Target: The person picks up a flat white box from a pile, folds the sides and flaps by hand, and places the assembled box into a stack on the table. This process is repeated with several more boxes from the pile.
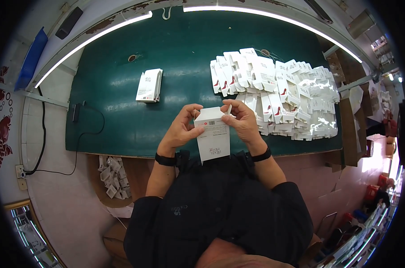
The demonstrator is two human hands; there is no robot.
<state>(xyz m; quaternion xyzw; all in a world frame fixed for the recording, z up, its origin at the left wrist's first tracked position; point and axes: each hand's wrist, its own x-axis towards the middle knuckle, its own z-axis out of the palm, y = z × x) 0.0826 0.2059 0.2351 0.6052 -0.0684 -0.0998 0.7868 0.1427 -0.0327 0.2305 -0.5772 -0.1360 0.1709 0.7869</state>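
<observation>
Between both hands, at the table's near edge, I hold a white cardboard box (214, 142) with dark print, a barcode and a small red mark. Its end with the flaps points away from me. My left hand (183, 127) pinches the box's left side near that end, thumb on the printed face. My right hand (241, 121) grips the right corner, its thumb and fingers at a raised side flap. Beyond my left hand, a small stack of flat white boxes (149, 85) lies on the green table (180, 53).
A large spread of overlapping white boxes (274, 76), some with red shoe pictures, covers the table's right side. Below the table's left edge, a bin (95, 178) holds several white boxes or pieces. A black cable (103, 123) trails over the left edge. Light tubes (95, 43) arch above.
</observation>
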